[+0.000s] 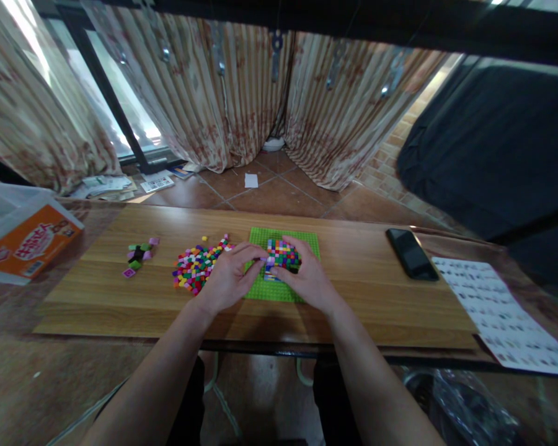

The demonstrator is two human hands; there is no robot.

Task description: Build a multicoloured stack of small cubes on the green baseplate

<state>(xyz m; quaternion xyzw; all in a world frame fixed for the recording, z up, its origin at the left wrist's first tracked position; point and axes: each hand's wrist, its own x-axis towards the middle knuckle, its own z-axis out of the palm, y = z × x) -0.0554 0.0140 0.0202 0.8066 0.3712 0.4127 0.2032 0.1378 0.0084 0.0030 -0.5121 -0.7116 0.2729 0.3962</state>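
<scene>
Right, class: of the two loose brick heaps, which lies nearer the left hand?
The large multicoloured heap, right beside the left hand; the smaller heap lies farther off, toward the orange-labelled box.

Wood-grain board (372, 303), viewed from my remote post and extending lengthwise across my view. Toward its left end I note a small cluster of pink, green and black bricks (138, 254); to the right, a heap of small multicoloured bricks (198, 266), one yellow brick (205, 238) just beyond. Near the middle lies a green studded baseplate (260, 289); near the right end, a black phone (411, 254).
</scene>
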